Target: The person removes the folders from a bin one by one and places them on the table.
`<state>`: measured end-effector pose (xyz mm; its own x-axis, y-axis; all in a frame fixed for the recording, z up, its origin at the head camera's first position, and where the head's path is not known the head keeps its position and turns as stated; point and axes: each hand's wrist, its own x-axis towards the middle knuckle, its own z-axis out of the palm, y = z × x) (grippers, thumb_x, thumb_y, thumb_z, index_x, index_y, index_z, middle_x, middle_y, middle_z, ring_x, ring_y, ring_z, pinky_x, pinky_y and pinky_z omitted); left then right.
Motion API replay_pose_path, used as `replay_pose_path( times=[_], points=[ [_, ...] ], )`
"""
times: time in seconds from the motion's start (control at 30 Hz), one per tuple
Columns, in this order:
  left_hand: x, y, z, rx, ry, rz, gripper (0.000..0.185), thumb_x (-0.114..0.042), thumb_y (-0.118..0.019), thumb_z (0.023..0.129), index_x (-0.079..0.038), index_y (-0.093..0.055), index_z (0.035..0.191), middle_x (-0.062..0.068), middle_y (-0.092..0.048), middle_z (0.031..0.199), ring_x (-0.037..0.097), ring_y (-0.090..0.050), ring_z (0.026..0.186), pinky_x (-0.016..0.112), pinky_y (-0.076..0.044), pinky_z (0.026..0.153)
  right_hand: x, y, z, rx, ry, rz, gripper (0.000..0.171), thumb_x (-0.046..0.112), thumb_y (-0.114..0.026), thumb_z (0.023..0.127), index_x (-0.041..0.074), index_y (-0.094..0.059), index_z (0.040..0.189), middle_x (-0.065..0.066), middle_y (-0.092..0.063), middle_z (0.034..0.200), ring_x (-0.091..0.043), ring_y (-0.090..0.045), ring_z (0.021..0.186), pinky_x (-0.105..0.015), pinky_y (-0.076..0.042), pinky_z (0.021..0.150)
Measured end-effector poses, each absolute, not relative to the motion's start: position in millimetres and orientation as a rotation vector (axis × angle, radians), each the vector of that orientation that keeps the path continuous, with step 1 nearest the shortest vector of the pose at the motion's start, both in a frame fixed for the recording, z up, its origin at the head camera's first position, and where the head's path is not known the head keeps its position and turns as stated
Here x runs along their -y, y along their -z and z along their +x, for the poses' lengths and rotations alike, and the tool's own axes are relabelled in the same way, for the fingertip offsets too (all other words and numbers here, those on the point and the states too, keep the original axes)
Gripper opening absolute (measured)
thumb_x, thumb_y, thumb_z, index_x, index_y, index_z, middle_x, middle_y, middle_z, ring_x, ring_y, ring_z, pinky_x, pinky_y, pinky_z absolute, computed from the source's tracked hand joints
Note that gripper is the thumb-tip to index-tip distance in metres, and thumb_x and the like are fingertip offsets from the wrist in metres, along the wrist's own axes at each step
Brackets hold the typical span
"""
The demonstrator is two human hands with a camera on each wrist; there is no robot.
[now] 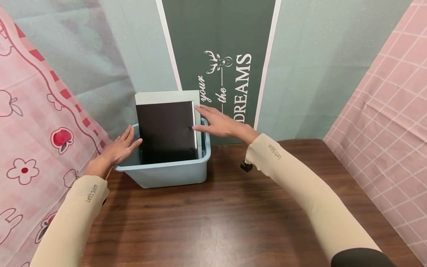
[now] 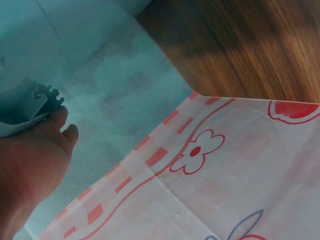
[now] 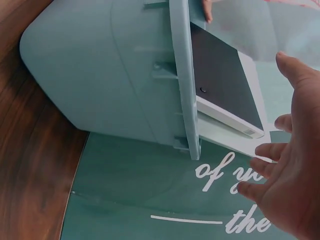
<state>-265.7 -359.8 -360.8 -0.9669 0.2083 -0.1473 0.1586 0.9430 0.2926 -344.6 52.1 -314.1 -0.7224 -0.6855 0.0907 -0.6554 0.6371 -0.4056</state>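
A light blue plastic bin [image 1: 170,174] stands on the table. Upright in it is a flat black rectangular thing with a white edge and small round dots [image 1: 166,129], its exact kind unclear. Behind that rises a pale board [image 1: 166,97], partly hidden. My left hand [image 1: 118,148] lies over the bin's left rim, fingers extended; whether it presses on the rim is unclear. Beside the black thing's right edge is my right hand [image 1: 218,122], fingers stretched out and thumb apart. In the right wrist view, the right hand [image 3: 290,165] holds nothing.
The brown wooden table [image 1: 207,222] spreads in front and to the right. A dark green and pale blue cloth with white lettering [image 1: 241,87] hangs behind the bin. Pink patterned cloth [image 1: 33,129] borders the left, pink checked cloth [image 1: 387,122] the right.
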Motion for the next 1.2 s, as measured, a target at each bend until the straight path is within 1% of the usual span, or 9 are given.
replay_pose_path(
  times=[0.17, 0.3, 0.63, 0.8, 0.97, 1.07, 1.2],
  points=[
    [361, 362, -267, -2.917, -0.435, 0.304, 0.085, -0.055, -0.023, 0.114, 0.002, 0.015, 0.164, 0.026, 0.017, 0.174, 0.051, 0.003, 0.160, 0.066, 0.000, 0.127, -44, 317, -347, -2.727, 0.716, -1.126, 0.089, 0.064, -0.053, 0.103, 0.024, -0.013, 0.172, -0.009, -0.008, 0.179, -0.031, -0.010, 0.165, -0.054, -0.018, 0.131],
    [361, 363, -268, -2.914, -0.440, 0.296, 0.084, -0.054, -0.023, 0.115, 0.001, 0.016, 0.164, 0.025, 0.018, 0.173, 0.051, 0.004, 0.159, 0.066, 0.001, 0.127, -38, 318, -348, -2.710, 0.752, -1.120, 0.089, 0.061, -0.054, 0.104, 0.023, -0.013, 0.172, -0.013, -0.007, 0.179, -0.033, -0.008, 0.165, -0.053, -0.016, 0.131],
    [361, 363, -268, -2.913, -0.447, 0.282, 0.086, -0.056, -0.024, 0.114, 0.000, 0.015, 0.165, 0.025, 0.019, 0.173, 0.051, 0.005, 0.160, 0.065, 0.000, 0.128, -24, 329, -351, -2.686, 0.796, -1.059, 0.089, 0.062, -0.052, 0.104, 0.022, -0.012, 0.172, -0.013, 0.001, 0.179, -0.037, -0.002, 0.165, -0.056, -0.013, 0.131],
    [361, 363, -268, -2.914, -0.453, 0.279, 0.086, -0.056, -0.024, 0.114, 0.000, 0.015, 0.165, 0.025, 0.019, 0.173, 0.050, 0.005, 0.160, 0.066, 0.000, 0.128, -15, 333, -349, -2.676, 0.829, -1.052, 0.090, 0.062, -0.054, 0.104, 0.020, -0.013, 0.172, -0.016, 0.003, 0.178, -0.040, 0.003, 0.164, -0.060, -0.008, 0.131],
    [360, 363, -267, -2.915, -0.463, 0.275, 0.086, -0.057, -0.024, 0.113, 0.000, 0.015, 0.165, 0.025, 0.019, 0.173, 0.052, 0.005, 0.159, 0.065, 0.000, 0.128, -7, 336, -344, -2.650, 0.880, -1.036, 0.089, 0.062, -0.054, 0.104, 0.022, -0.014, 0.172, -0.012, 0.007, 0.179, -0.040, 0.007, 0.164, -0.062, -0.005, 0.130],
    [361, 362, -266, -2.913, -0.474, 0.278, 0.087, -0.057, -0.025, 0.113, 0.000, 0.015, 0.165, 0.025, 0.018, 0.173, 0.052, 0.005, 0.159, 0.065, 0.001, 0.128, -2, 337, -342, -2.626, 0.959, -1.005, 0.088, 0.061, -0.055, 0.103, 0.023, -0.017, 0.172, -0.011, 0.004, 0.179, -0.036, 0.004, 0.165, -0.062, -0.009, 0.130],
    [361, 362, -266, -2.913, -0.480, 0.283, 0.086, -0.056, -0.025, 0.114, 0.000, 0.016, 0.165, 0.025, 0.018, 0.173, 0.052, 0.005, 0.159, 0.065, 0.001, 0.128, 4, 338, -342, -2.608, 1.085, -0.949, 0.085, 0.057, -0.059, 0.103, 0.022, -0.022, 0.171, -0.014, -0.003, 0.178, -0.032, -0.009, 0.164, -0.058, -0.020, 0.129]
  ],
)
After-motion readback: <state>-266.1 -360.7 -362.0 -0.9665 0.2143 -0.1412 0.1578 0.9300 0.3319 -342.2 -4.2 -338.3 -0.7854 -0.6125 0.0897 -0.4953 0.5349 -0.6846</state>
